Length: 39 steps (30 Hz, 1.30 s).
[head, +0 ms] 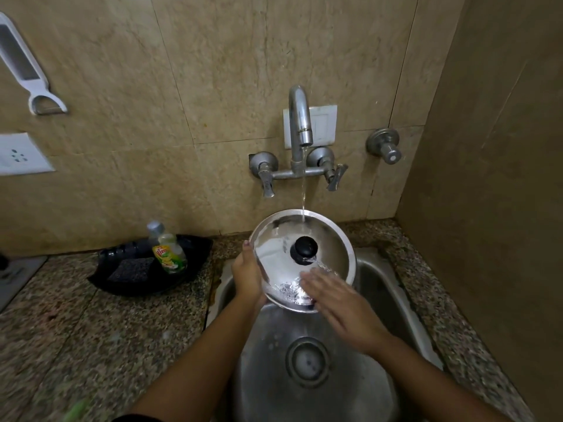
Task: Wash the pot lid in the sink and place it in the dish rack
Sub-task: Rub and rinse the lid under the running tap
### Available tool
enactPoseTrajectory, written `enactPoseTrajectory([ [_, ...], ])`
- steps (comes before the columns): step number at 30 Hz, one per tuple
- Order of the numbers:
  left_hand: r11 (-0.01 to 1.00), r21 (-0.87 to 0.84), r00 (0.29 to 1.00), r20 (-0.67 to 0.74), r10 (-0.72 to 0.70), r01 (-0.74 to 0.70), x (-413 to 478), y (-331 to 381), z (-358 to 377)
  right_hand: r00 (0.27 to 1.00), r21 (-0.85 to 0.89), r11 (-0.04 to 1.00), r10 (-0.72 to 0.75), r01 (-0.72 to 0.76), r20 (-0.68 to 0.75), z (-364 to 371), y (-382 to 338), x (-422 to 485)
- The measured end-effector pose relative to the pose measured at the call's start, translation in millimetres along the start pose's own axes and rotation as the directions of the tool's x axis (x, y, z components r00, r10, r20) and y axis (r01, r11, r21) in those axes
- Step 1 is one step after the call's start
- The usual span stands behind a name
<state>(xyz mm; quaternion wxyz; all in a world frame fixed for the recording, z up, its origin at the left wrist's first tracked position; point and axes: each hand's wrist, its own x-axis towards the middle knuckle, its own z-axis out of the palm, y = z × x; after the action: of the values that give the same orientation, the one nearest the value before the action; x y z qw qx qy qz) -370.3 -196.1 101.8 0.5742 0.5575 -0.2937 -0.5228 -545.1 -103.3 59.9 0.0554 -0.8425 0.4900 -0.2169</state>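
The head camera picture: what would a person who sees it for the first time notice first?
First, the shiny steel pot lid with its black knob, held tilted over the sink at the centre, under a thin stream from the tap. The left hand holds its left rim, and the right hand lies flat on its lower edge. On the counter to the left, a green soap bottle lies in a black tray.

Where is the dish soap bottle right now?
In the head view, the soap bottle lies left of the sink, in a black tray on the counter, beside a dark sponge.
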Motion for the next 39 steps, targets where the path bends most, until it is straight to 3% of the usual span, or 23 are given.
enactPoseTrajectory([
  [2, 1.000, 0.006, 1.000, -0.015, -0.005, 0.005, 5, 4, -4, 0.979, 0.017, 0.982, 0.191, -0.190, -0.065, -9, 22, -6],
  [4, 1.000, 0.006, 1.000, -0.006, 0.006, -0.006, 10, 9, -7, 0.952, -0.008, 0.956, 0.293, -0.295, -0.094, -21, 33, 17],
  [10, 1.000, 0.027, 1.000, 0.016, -0.004, 0.004, -1, 3, 5, 0.908, 0.049, 0.928, 0.371, -0.369, -0.196, -26, 30, 48],
  [12, 1.000, -0.002, 1.000, -0.013, -0.027, 0.027, 1, 4, 4, 0.920, 0.006, 0.947, 0.312, -0.320, -0.239, -17, 11, 26],
  [15, 0.999, 0.008, 0.999, -0.007, -0.038, 0.038, 1, 0, 4, 0.992, -0.158, 0.985, 0.046, -0.064, -0.118, 2, -24, 17],
  [16, 1.000, 0.012, 0.999, 0.014, -0.029, 0.029, -1, -2, 6, 0.997, -0.214, 0.976, 0.016, -0.033, -0.080, 6, -32, 28],
  [21, 0.997, 0.075, 0.989, 0.148, -0.008, -0.004, -7, -14, 10, 0.946, -0.511, 0.811, 0.324, -0.285, -0.013, -9, -43, 104],
  [23, 0.996, 0.085, 0.985, 0.175, -0.010, -0.005, -7, -23, 11, 0.864, -0.566, 0.715, 0.504, -0.410, 0.010, -28, -29, 117],
  [25, 0.997, 0.079, 0.986, 0.162, -0.037, 0.025, -5, -23, 10, 0.829, -0.532, 0.708, 0.559, -0.464, 0.022, -39, -23, 120],
  [27, 0.997, 0.042, 0.989, 0.134, -0.064, 0.059, -3, -18, 10, 0.900, -0.466, 0.806, 0.433, -0.366, 0.042, -37, -36, 116],
  [30, 0.998, 0.014, 0.989, 0.133, -0.067, 0.065, 1, -9, 4, 0.993, -0.439, 0.895, 0.105, -0.076, 0.043, -13, -58, 94],
  [36, 0.987, 0.102, 0.986, 0.093, -0.138, 0.128, 13, 2, -15, 0.993, -0.259, 0.959, -0.110, 0.116, 0.037, -1, -42, 28],
  [39, 0.980, 0.115, 0.984, 0.057, -0.167, 0.159, 15, 1, -25, 0.966, -0.250, 0.935, -0.230, 0.252, 0.117, -3, -16, 5],
])
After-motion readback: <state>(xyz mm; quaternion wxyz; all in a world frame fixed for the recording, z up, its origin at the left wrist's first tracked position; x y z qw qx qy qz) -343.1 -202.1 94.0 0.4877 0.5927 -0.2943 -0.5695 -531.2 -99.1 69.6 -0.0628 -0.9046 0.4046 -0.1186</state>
